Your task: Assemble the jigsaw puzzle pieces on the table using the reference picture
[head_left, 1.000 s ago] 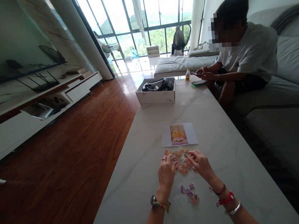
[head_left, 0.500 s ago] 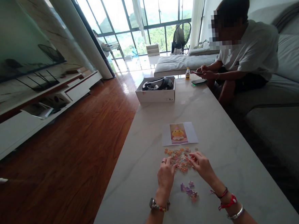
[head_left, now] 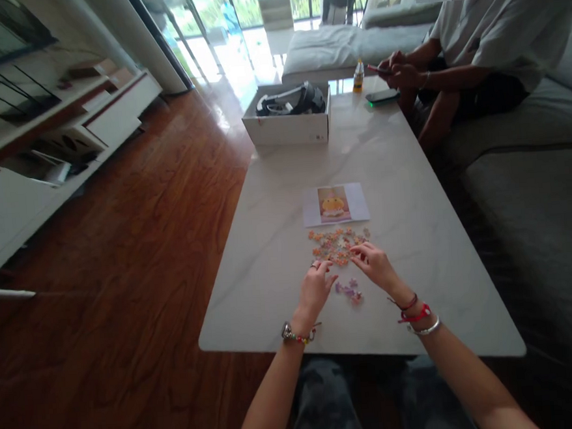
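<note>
A loose pile of orange, pink and pale puzzle pieces (head_left: 334, 242) lies on the white marble-patterned table (head_left: 271, 287). At the near left of the pile is my left hand (head_left: 314, 287), its thumb and index finger apart with nothing seen between them. My right hand (head_left: 374, 264) is at the pile's right side, its fingertips drawn together in a pinch on what looks like a small puzzle piece, mostly hidden. Nearer to me, between my hands, sits a smaller group of purple and pink puzzle pieces (head_left: 349, 292). Beyond the pile lies a paper sheet (head_left: 358, 201) with a printed yellow figure.
A white box (head_left: 290, 130) holding a dark headset-like device (head_left: 292, 101) stands farther up the table. Beyond it are a small bottle (head_left: 358, 77) and a phone (head_left: 382, 97). A person (head_left: 481, 57) sits on the grey sofa at the right, holding another phone.
The view has tilted down, bringing the table's near edge and my legs into sight. My left hand has drawn back from the pile towards me, and its fingers have parted.
</note>
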A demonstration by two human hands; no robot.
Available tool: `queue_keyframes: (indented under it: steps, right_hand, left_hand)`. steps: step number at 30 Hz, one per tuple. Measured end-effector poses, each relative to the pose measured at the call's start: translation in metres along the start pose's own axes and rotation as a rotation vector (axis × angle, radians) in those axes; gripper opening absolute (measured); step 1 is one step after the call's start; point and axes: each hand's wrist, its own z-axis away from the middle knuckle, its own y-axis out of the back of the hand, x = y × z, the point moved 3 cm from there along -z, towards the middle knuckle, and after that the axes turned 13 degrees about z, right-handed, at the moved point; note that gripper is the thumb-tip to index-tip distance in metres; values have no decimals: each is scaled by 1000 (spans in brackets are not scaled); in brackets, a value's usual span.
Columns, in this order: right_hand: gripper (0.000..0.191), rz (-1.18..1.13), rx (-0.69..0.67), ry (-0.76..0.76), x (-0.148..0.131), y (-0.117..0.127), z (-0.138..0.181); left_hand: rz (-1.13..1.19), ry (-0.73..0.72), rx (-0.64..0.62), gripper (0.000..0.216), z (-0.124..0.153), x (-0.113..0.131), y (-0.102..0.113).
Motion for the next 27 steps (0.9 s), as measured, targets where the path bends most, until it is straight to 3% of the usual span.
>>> queue_keyframes:
  steps: [5, 9, 13, 19, 27]
  right_hand:
    - [15, 12, -176, -10, -6, -9, 46]
    - [20, 26, -210, -45, -11, -18, 70]
    - [21, 64, -177, -61, -17, -25, 68]
    - [12, 290, -212, -18, -30, -32, 56]
    - [7, 357, -219, -38, -28, -34, 55]
  left_hand:
    - [-33, 34, -121, 27, 36, 4, -19]
    - [-80, 76, -128, 31, 42, -1, -26]
    - [-109, 86, -105, 31, 31, -4, -26]
    - [-176, 121, -126, 15, 24, -2, -22]
    - [-198, 231, -51, 25, 36, -4, -16]
